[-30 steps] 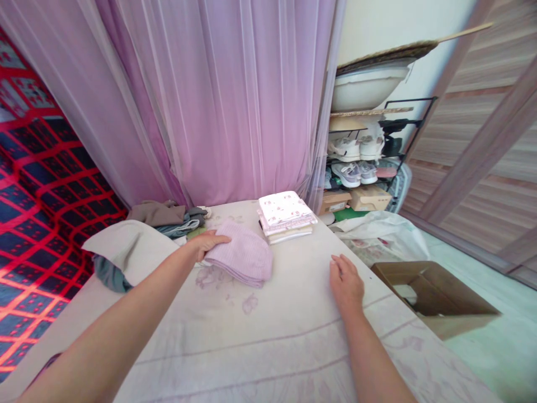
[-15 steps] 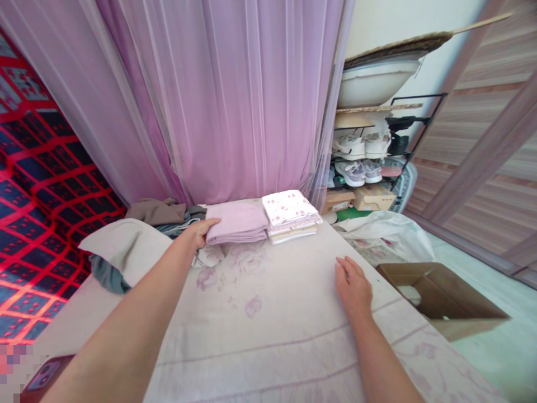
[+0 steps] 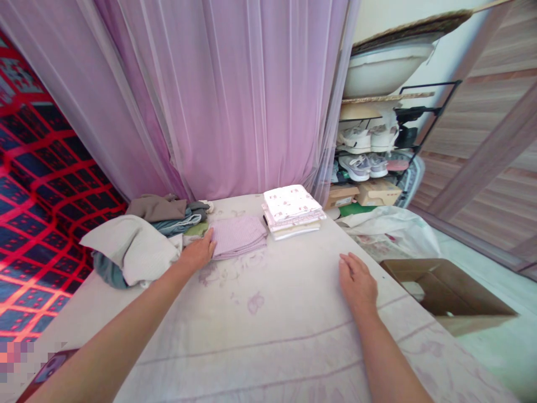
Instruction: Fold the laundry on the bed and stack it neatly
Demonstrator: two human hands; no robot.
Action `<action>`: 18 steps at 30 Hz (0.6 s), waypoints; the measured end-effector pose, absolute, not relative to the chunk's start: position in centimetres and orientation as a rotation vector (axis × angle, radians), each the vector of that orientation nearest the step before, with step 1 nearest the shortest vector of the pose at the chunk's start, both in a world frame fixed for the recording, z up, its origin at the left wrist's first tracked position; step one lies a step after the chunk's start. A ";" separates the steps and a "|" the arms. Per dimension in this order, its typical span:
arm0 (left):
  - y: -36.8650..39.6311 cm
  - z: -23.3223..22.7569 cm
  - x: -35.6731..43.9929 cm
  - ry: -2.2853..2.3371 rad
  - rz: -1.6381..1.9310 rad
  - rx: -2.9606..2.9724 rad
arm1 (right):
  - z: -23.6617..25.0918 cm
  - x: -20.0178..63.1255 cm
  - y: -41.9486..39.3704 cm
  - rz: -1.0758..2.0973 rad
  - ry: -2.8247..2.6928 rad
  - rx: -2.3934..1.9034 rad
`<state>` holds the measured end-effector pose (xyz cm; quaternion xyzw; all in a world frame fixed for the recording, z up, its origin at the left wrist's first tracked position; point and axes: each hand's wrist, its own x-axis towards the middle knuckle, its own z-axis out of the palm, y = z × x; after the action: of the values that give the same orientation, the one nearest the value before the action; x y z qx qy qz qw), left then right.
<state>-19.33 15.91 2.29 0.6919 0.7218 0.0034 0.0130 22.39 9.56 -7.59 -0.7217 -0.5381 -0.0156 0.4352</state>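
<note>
A folded lilac cloth [image 3: 239,236] lies flat on the pale flowered bedsheet [image 3: 272,330], just left of a stack of folded white patterned cloths [image 3: 292,211]. My left hand [image 3: 196,253] rests at the lilac cloth's left edge, fingers touching it. My right hand [image 3: 357,283] lies palm down on the sheet to the right, fingers apart, holding nothing.
A heap of unfolded clothes [image 3: 138,243] lies at the left. A pink curtain [image 3: 218,95] hangs behind. An open cardboard box [image 3: 448,292] sits on the floor at the right, past a white plastic bag [image 3: 390,229] and a shoe rack [image 3: 373,151]. A phone [image 3: 50,366] lies at the lower left.
My left hand carried the lilac cloth from mid-sheet toward the back and set it flat beside the white stack. My right hand stayed in place.
</note>
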 end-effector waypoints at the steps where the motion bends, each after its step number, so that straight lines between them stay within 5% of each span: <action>1: 15.0 1.9 -19.8 2.221 -0.054 2.267 | -7.6 22.4 9.5 -0.030 -1.342 -1.802; 6: 12.1 1.7 -22.0 2.090 -0.137 2.499 | -7.4 22.3 9.5 -0.028 -1.350 -1.806; 18: 17.5 4.3 -19.0 2.268 0.314 1.505 | -7.5 22.4 9.6 -0.033 -1.354 -1.813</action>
<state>-18.96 17.46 4.32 0.5383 0.8111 0.1123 0.1994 22.39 9.58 -7.54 -0.7252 -0.5416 -0.0132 0.4250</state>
